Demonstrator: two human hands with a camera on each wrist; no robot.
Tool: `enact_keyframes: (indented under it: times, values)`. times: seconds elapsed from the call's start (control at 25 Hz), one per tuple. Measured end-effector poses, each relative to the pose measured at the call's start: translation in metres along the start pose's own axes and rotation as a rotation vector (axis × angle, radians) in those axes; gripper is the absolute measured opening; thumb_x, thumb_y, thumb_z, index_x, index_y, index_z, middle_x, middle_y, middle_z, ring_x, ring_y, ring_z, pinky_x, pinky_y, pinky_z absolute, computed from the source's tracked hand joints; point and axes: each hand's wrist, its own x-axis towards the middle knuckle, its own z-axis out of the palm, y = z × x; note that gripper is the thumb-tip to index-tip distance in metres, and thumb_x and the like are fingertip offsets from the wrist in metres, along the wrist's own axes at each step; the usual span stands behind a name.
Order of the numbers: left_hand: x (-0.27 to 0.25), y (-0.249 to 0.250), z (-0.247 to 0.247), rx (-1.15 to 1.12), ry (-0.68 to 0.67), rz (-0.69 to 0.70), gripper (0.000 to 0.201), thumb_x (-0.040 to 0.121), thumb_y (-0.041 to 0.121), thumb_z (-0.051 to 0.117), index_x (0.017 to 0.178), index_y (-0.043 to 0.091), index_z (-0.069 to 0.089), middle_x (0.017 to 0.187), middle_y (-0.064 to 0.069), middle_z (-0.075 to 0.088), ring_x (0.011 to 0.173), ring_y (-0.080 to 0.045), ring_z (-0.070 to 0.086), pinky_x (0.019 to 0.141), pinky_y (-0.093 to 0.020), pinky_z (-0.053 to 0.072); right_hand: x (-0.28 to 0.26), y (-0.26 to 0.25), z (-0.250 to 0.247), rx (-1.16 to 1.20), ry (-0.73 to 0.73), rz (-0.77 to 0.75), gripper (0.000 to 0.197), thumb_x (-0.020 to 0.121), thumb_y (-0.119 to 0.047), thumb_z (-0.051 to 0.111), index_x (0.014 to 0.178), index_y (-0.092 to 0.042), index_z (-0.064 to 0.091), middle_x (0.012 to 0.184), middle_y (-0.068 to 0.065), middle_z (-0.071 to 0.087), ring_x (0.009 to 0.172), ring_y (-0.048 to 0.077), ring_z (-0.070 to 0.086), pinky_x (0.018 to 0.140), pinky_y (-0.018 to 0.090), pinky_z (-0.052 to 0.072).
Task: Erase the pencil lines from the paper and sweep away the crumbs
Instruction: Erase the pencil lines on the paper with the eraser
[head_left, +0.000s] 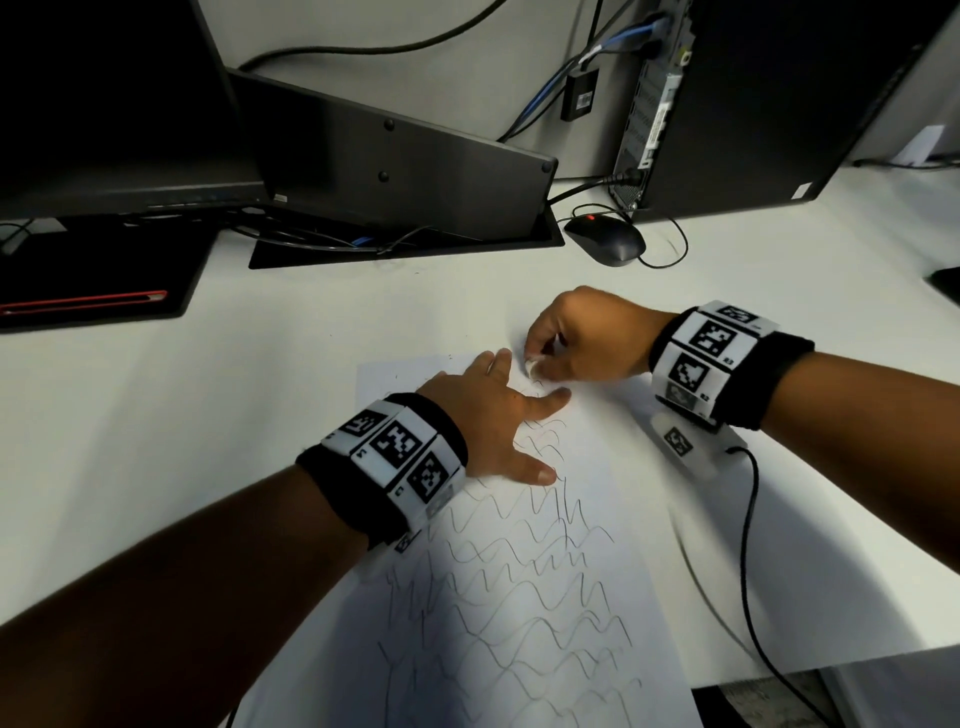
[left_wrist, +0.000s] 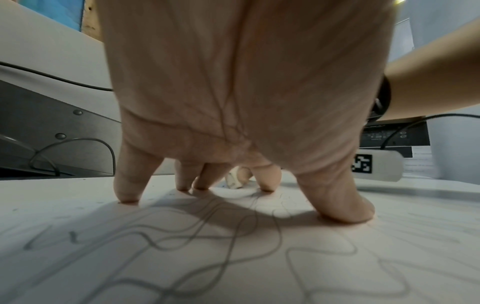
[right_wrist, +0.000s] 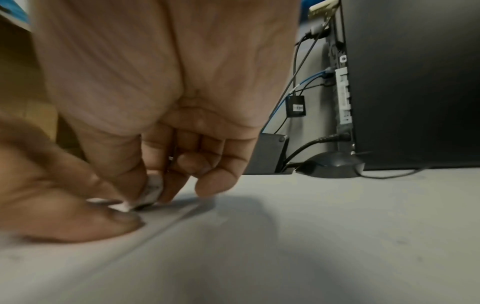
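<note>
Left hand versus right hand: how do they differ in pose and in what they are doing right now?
The left hand is spread, fingertips pressing the paper down; the right hand is curled, pinching a small white eraser. The left hand holds nothing; the right hand has the eraser tip on the sheet. The left hand sits over the pencil lines; the right hand is at the paper's far edge. Both wear marker wristbands.

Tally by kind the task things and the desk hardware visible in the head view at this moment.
Paper sheets: 1
Erasers: 1, pinched in the right hand
Computer mice: 1
Computer towers: 1
Monitors: 1
Total: 5
</note>
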Motion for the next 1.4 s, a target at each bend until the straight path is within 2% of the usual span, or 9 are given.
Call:
enact_keyframes:
  times: [0.08,0.24,0.36,0.52,0.8,0.96,1.08,1.2,1.4]
  values:
    - [0.0,0.001,0.0,-0.005,0.0,0.0,0.086,0.084,0.076,0.047,0.152,0.053,-0.001,0.164,-0.017,-0.01,0.152,-0.027,-0.012,0.115,-0.052,0.028,0.002,0.003,-0.001,-0.031,0.078,0.012,0.008,0.082,-0.026,0.066,0.085,-0.027,0.073,0.08,-0.01,0.069,0.074,0.01,0.061,0.072,0.03,0.053]
    - [0.0,0.0,0.0,-0.003,-0.005,0.001,0.087,0.084,0.077,0.048,0.152,0.054,-0.001,0.165,-0.016,-0.011,0.152,-0.027,-0.013,0.116,-0.053,0.027,0.001,-0.002,-0.001,0.025,-0.048,0.0,0.006,0.082,-0.022,0.069,0.083,-0.023,0.075,0.076,-0.01,0.07,0.071,0.006,0.062,0.068,0.023,0.051]
    - [-0.001,0.001,-0.002,-0.006,-0.02,0.002,0.088,0.084,0.077,0.048,0.152,0.053,-0.002,0.164,-0.017,-0.01,0.152,-0.027,-0.013,0.116,-0.054,0.026,0.003,0.003,-0.003,-0.025,0.071,0.026,0.006,0.082,-0.023,0.068,0.083,-0.022,0.074,0.078,-0.008,0.07,0.076,0.012,0.063,0.069,0.025,0.05]
    - [-0.002,0.001,-0.004,-0.003,-0.016,0.002,0.088,0.083,0.076,0.049,0.152,0.053,0.0,0.164,-0.017,-0.007,0.152,-0.028,-0.01,0.115,-0.053,0.028,-0.003,0.0,-0.002,-0.011,-0.052,-0.014,0.007,0.083,-0.021,0.068,0.084,-0.021,0.074,0.076,-0.011,0.069,0.071,0.004,0.061,0.066,0.02,0.049]
    - [-0.003,0.011,-0.011,-0.05,0.154,0.029,0.075,0.086,0.063,0.061,0.15,0.036,0.032,0.156,-0.01,0.029,0.145,-0.023,0.026,0.108,-0.045,0.039,-0.001,0.012,0.003,0.03,0.158,0.07,0.004,0.084,-0.015,0.066,0.085,-0.013,0.07,0.074,-0.004,0.065,0.072,0.016,0.058,0.07,0.029,0.049]
    - [0.002,0.01,-0.01,0.011,0.054,0.028,0.077,0.091,0.064,0.051,0.155,0.046,0.011,0.165,-0.01,0.004,0.151,-0.023,0.006,0.11,-0.05,0.037,-0.004,0.007,0.006,0.008,0.115,0.026,0.007,0.082,-0.018,0.069,0.087,-0.019,0.074,0.08,-0.006,0.068,0.075,0.011,0.059,0.069,0.024,0.047]
    - [0.005,0.008,-0.009,0.021,0.031,0.047,0.077,0.091,0.067,0.048,0.154,0.049,0.007,0.166,-0.008,-0.002,0.152,-0.024,0.002,0.108,-0.048,0.037,-0.005,0.006,0.003,0.049,0.021,0.012,0.007,0.083,-0.023,0.071,0.09,-0.022,0.075,0.083,-0.01,0.069,0.075,0.004,0.06,0.069,0.02,0.048]
    - [0.006,0.007,-0.008,0.048,-0.007,0.024,0.078,0.091,0.071,0.042,0.153,0.052,-0.002,0.166,-0.01,-0.012,0.153,-0.025,-0.009,0.111,-0.052,0.034,-0.005,0.011,0.0,0.033,0.096,0.054,0.007,0.083,-0.025,0.07,0.087,-0.023,0.075,0.082,-0.008,0.07,0.077,0.009,0.062,0.07,0.024,0.049]
    - [0.005,0.007,-0.009,0.04,-0.009,0.034,0.079,0.091,0.07,0.044,0.153,0.051,0.0,0.166,-0.009,-0.012,0.153,-0.025,-0.008,0.112,-0.049,0.03,-0.006,0.002,0.0,0.004,-0.005,0.022,0.007,0.083,-0.022,0.069,0.086,-0.021,0.075,0.077,-0.007,0.069,0.072,0.009,0.061,0.066,0.023,0.048]
